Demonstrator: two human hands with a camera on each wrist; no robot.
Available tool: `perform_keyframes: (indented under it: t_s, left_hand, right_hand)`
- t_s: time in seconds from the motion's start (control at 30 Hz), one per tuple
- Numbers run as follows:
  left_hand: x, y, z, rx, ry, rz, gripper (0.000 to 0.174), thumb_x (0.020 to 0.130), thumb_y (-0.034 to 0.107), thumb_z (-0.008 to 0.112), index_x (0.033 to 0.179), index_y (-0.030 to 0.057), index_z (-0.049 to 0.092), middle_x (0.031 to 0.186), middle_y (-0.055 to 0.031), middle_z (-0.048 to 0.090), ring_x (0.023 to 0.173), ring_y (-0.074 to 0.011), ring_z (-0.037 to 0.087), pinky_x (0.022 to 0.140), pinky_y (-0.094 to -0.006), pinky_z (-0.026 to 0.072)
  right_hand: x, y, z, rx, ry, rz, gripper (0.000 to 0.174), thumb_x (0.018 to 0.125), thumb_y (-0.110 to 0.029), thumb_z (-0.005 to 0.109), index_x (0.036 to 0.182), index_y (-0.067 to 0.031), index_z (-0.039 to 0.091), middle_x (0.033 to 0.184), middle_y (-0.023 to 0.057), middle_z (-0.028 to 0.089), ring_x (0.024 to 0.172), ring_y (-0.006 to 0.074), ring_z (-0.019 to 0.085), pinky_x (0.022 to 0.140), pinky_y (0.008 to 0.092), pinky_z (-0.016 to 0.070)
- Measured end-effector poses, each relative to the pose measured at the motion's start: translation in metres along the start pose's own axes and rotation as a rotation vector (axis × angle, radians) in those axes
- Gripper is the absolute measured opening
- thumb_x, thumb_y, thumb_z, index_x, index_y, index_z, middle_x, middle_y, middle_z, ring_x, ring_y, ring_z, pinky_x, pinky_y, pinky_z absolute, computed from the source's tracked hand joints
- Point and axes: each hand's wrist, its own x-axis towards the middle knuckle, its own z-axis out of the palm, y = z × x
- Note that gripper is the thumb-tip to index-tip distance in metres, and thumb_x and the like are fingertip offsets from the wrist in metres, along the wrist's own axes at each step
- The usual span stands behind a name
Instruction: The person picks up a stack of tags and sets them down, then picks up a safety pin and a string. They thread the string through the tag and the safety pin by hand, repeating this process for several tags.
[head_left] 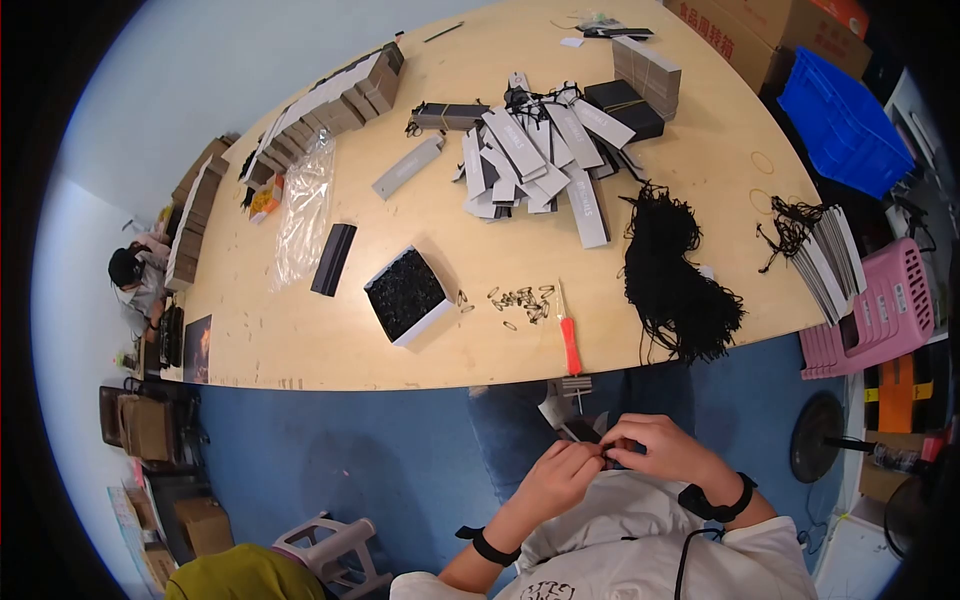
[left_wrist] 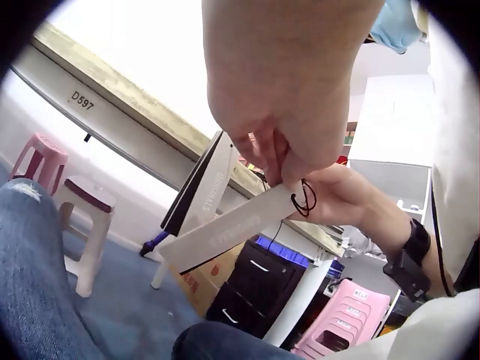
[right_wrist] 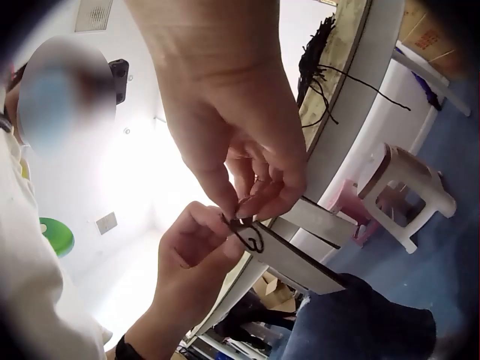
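In front of the lap, my left hand (head_left: 565,475) and right hand (head_left: 655,447) meet at the fingertips. Between them is one end of a long, pale grey printed tag (left_wrist: 232,231), with a thin black cord (left_wrist: 307,202) looped at that end. The left fingers pinch the end of the tag. Close against them, the right thumb and fingers pinch the cord, whose loop (right_wrist: 251,240) hangs below the fingertips in the right wrist view. A second printed tag (left_wrist: 214,184) slants behind the first. The fingers hide where cord and tag meet.
On the table (head_left: 470,362) lie a box of small black pieces (head_left: 405,295), loose metal rings (head_left: 525,302), a red-handled tool (head_left: 570,345), a heap of black cords (head_left: 680,270) and piled tags (head_left: 540,150). A pink basket (head_left: 880,310) with corded tags stands at the right.
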Motion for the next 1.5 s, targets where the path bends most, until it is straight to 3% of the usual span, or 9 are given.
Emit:
perform_keyframes:
  t_s: [0.17,0.53,0.73,0.8,0.87,0.93,1.1,1.2,1.5]
  left_hand:
    - [0.004,0.003,-0.003,-0.014,-0.012,0.034,0.016,0.071,-0.003,0.063,0.086,0.0013,0.058,0.093,-0.0076,0.062,0.082,-0.0222,0.061,0.074,-0.0334,0.0481]
    - [0.003,0.002,0.012,-0.088,-0.123,-0.016,0.015,0.077,0.002,0.061,0.09,-0.0007,0.054,0.093,-0.0112,0.059,0.084,-0.0275,0.059,0.074,-0.0356,0.0488]
    - [0.013,0.008,0.028,-0.475,0.007,-0.268,0.018,0.079,-0.004,0.066,0.093,-0.0004,0.054,0.093,-0.0145,0.059,0.082,-0.031,0.06,0.071,-0.0365,0.0498]
    - [0.018,0.011,0.034,-0.552,0.034,-0.32,0.019,0.082,-0.008,0.066,0.094,-0.0026,0.053,0.091,-0.0121,0.059,0.079,-0.0184,0.064,0.064,-0.0279,0.0543]
    - [0.017,0.022,0.046,-0.815,0.197,-0.463,0.016,0.084,-0.007,0.065,0.094,-0.002,0.053,0.094,-0.0112,0.059,0.08,-0.0168,0.063,0.066,-0.0274,0.0551]
    - [0.026,0.031,0.049,-1.253,0.462,-0.641,0.012,0.088,-0.004,0.063,0.092,-0.0003,0.052,0.101,-0.0087,0.055,0.082,-0.0139,0.062,0.071,-0.026,0.0556]
    - [0.046,0.04,0.044,-1.391,0.524,-0.667,0.014,0.089,-0.003,0.062,0.097,0.0,0.051,0.102,-0.0089,0.055,0.09,-0.0133,0.06,0.076,-0.0268,0.0535]
    - [0.048,0.043,0.039,-1.194,0.466,-0.622,0.019,0.089,-0.004,0.061,0.104,0.0015,0.049,0.106,-0.0089,0.056,0.096,-0.0134,0.059,0.081,-0.0249,0.0496]
    - [0.028,0.015,0.013,-0.65,0.463,-0.571,0.005,0.089,0.0,0.06,0.093,-0.0009,0.058,0.087,-0.008,0.06,0.064,-0.0109,0.059,0.057,-0.0223,0.0466]
  right_hand:
    - [-0.007,0.0,-0.006,-0.061,-0.018,0.126,0.015,0.085,-0.008,0.066,0.099,-0.0023,0.065,0.08,0.0122,0.068,0.068,0.0196,0.067,0.06,0.0311,0.0517]
    - [-0.019,-0.009,-0.036,-0.04,0.327,-0.092,0.018,0.078,-0.002,0.073,0.096,-0.0021,0.069,0.08,0.0102,0.072,0.071,0.0196,0.071,0.063,0.0278,0.055]
    - [-0.022,-0.036,-0.04,-0.137,0.33,-0.274,0.026,0.076,-0.004,0.074,0.102,-0.0049,0.069,0.09,0.0093,0.071,0.072,0.0231,0.068,0.064,0.029,0.0543]
    - [-0.02,-0.049,-0.038,-0.351,0.444,-0.251,0.031,0.077,-0.008,0.075,0.106,-0.0046,0.067,0.096,0.0096,0.07,0.076,0.0241,0.068,0.067,0.0307,0.0543]
    - [-0.028,-0.043,-0.037,-0.621,0.561,-0.183,0.055,0.074,-0.024,0.079,0.121,-0.0035,0.058,0.109,0.0109,0.067,0.084,0.0269,0.067,0.073,0.0352,0.054]
    - [-0.043,-0.042,-0.024,-0.567,0.482,-0.05,0.059,0.073,-0.026,0.079,0.122,-0.0028,0.056,0.107,0.0107,0.067,0.084,0.0276,0.067,0.072,0.0361,0.054]
    - [-0.062,-0.03,-0.02,-0.692,0.343,0.062,0.056,0.076,-0.02,0.076,0.123,-0.0027,0.053,0.096,0.009,0.064,0.079,0.0263,0.067,0.064,0.0339,0.054]
    - [-0.054,-0.045,-0.057,-0.669,0.473,-0.066,0.05,0.076,-0.014,0.074,0.122,-0.0047,0.057,0.1,0.0092,0.06,0.079,0.0248,0.065,0.062,0.0333,0.054]
    - [-0.037,-0.023,-0.208,-0.795,0.933,-0.011,0.044,0.073,-0.006,0.074,0.114,-0.0004,0.06,0.108,0.0159,0.062,0.098,0.0352,0.06,0.085,0.0387,0.0489]
